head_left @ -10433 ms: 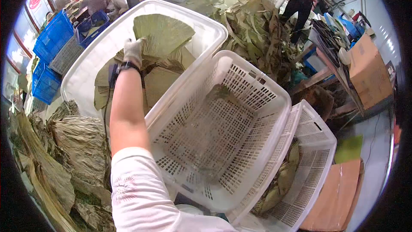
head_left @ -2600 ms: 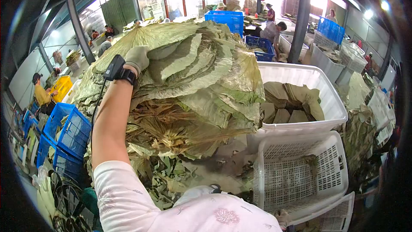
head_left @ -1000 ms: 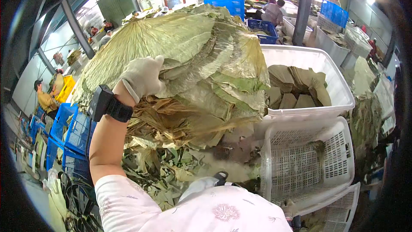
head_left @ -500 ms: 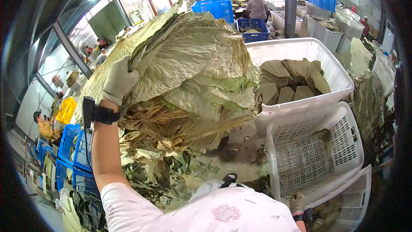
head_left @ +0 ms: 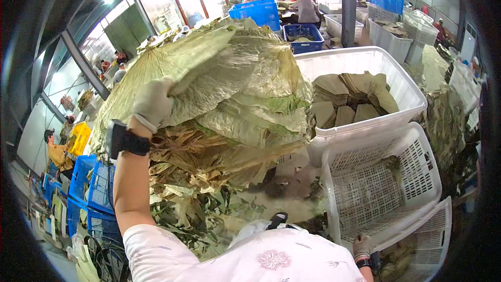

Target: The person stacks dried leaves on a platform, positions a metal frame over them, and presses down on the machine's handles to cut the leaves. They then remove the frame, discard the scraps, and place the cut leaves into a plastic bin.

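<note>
A tall stack of large dried lotus leaves, pale green on top and brown and crumpled lower down, rises before me. At its left side my left hand, in a pale glove, is closed on the edge of a top dried lotus leaf, which slants over the stack. My right hand, also gloved, is low on the right at the near rim of a white perforated basket. Its fingers look curled, and what they hold, if anything, is hidden.
A white tub holding folded leaf bundles stands right of the stack. Blue crates are piled at left. Leaf scraps litter the floor. A dark post and several people are farther back.
My left hand has moved slightly right and down, and the raised leaf edge has swung down toward the stack. My right hand stays at the basket.
</note>
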A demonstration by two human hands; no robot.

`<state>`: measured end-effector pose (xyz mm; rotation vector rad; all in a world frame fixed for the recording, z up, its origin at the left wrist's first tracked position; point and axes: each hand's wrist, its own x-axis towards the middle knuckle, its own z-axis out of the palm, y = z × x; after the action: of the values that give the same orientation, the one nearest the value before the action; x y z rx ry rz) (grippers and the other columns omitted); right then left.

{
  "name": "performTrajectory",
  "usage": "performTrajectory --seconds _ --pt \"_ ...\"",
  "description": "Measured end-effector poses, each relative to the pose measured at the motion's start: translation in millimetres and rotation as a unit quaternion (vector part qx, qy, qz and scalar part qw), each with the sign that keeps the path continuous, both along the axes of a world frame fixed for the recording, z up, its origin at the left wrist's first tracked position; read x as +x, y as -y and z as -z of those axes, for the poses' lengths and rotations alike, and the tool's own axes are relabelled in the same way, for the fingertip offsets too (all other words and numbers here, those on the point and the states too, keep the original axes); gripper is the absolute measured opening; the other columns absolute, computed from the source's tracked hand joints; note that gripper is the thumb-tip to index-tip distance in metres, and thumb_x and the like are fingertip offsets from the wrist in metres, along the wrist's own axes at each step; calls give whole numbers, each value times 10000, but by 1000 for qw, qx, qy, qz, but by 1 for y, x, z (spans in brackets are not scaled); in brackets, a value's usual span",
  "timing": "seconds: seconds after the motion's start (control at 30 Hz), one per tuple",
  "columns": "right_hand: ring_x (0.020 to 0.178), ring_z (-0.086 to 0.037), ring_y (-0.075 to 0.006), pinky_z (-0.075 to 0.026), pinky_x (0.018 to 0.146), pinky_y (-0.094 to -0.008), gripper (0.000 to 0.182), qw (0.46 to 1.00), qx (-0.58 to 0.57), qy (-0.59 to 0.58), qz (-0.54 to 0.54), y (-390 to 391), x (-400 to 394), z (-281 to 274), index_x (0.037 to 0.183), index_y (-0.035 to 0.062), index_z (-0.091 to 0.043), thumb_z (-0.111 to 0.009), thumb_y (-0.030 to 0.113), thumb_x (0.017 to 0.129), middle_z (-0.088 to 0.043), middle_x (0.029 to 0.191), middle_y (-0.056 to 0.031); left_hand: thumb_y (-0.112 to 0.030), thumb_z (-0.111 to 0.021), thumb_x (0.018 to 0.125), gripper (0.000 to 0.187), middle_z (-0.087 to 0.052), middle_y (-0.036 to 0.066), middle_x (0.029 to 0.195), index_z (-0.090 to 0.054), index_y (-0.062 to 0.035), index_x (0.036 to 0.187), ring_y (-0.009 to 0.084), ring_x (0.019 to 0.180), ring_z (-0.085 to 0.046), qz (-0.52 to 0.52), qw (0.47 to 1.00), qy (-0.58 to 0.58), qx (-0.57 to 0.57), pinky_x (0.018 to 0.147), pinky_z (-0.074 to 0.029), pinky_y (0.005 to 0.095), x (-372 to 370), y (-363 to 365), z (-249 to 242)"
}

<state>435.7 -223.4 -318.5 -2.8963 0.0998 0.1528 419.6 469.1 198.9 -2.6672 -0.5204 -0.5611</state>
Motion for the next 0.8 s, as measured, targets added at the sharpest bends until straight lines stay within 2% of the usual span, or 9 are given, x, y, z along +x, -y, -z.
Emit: performTrajectory --seconds 0.13,0.23,0.4,0.43,0.53,0.57,0.63,0.7,0.8 --pt "811 -704 -412 -549 728 -501 155 999 -44 10 5 -4 1 -8 833 72 -758 -716 218 797 -714 818 -209 -92 -636 809 275 -715 216 893 -699 -77 1076 423 871 -701 39 982 165 85 790 -562 512 -30 5 -47" --pt "820 -707 -405 -551 733 -489 154 1000 12 -9 14 -3 1 -6 842 72 -756 -722 215 795 -721 832 -205 -120 -663 802 272 -709 229 909 -694 -52 1064 413 887 -700 75 978 195 3 801 -558 508 -56 30 -57" --pt "837 -712 -395 -550 740 -473 152 999 33 -32 -7 -8 -1 -30 869 75 -757 -723 204 796 -724 838 -199 -112 -689 769 386 -700 203 1023 -653 -33 1145 403 993 -673 104 994 -14 -20 840 -540 486 -65 64 -2" --pt "841 -713 -393 -549 744 -469 157 999 31 -36 -3 -7 0 -30 890 79 -760 -724 199 794 -728 840 -196 -205 -751 779 460 -689 188 1059 -629 -43 1192 406 1005 -662 53 997 -62 -10 839 -538 473 -64 62 10" --pt "866 -706 -411 -551 779 -533 254 998 30 -47 -14 2 1 -6 888 118 -771 -673 348 848 -722 866 -209 -326 -826 746 563 -688 182 1079 -629 -51 1196 398 1012 -660 108 993 31 -33 849 -536 474 -64 76 15" --pt "866 -706 -411 -551 779 -533 254 998 30 -46 16 2 -4 -1 888 118 -771 -673 348 848 -722 866 -209 -404 -876 681 663 -685 175 1092 -634 -56 1190 397 1021 -654 114 990 39 -68 858 -531 474 -62 87 12" --pt "870 -706 -410 -559 787 -520 249 997 -45 -65 -5 -2 -2 -5 915 102 -770 -680 313 818 -727 893 -207 -328 -893 663 626 -688 169 1080 -636 -69 1172 399 1026 -645 98 993 -4 -62 832 -529 484 -58 105 5" --pt "909 -707 -411 -558 816 -511 277 997 -20 -76 15 -9 -2 -23 954 103 -762 -685 339 831 -735 932 -204 -230 -849 698 527 -683 177 1060 -637 -66 1151 409 1001 -642 62 997 14 -37 807 -523 493 -53 93 20" --pt "958 -707 -408 -555 845 -508 316 996 9 -87 16 -12 -3 -23 1000 101 -751 -688 367 842 -741 975 -200 -229 -817 719 532 -683 207 1039 -643 -56 1192 435 1011 -642 67 994 23 -78 837 -507 494 -55 87 19"
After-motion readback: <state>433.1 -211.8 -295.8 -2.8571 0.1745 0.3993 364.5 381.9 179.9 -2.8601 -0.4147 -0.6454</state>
